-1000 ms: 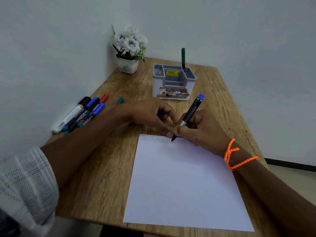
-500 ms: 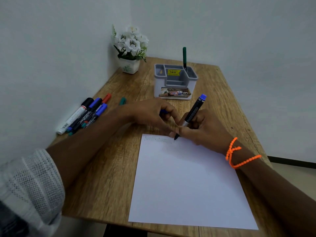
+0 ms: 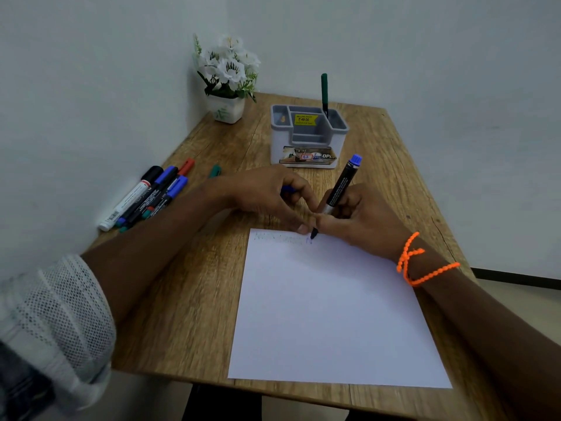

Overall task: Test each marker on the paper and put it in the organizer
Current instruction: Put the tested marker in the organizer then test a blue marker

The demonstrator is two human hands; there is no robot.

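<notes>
Head view: the right hand [image 3: 361,220] grips a black marker with a blue end [image 3: 341,188], its tip touching the top edge of the white paper sheet [image 3: 328,314] beside faint scribbles. The left hand [image 3: 267,194] curls around a blue cap [image 3: 287,189], fingertips on the paper's edge. The grey plastic organizer [image 3: 308,136] stands beyond, holding 1 green marker [image 3: 324,91] upright.

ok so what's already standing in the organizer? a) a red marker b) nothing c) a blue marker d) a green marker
d, a green marker stands upright in the right rear compartment of the grey organizer; nothing else sticks out of it.
</notes>
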